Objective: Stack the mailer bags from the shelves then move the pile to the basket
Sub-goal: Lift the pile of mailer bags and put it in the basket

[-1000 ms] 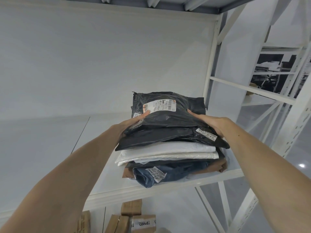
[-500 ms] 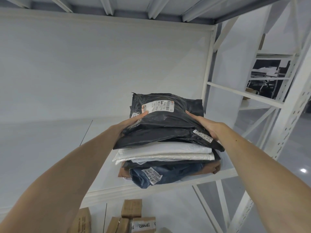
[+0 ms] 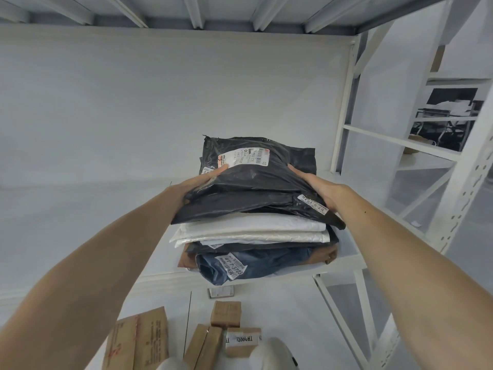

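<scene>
Left hand (image 3: 198, 182) and right hand (image 3: 324, 190) grip the top black mailer bag (image 3: 256, 177).

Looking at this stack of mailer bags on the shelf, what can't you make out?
Head view:
- Fingers of left hand and right hand: tucked under the top black bags.
- Top label print: too small.
- Brown bag: buried under the stack.
- Cardboard boxes: cut by the bottom edge.
- Basket: out of frame.

Bare forearms (image 3: 112, 263), white shoes (image 3: 276, 352)

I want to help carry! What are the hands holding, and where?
The top black mailer bag: the left hand grips its left edge, the right hand its right edge, thumbs on top.
</scene>
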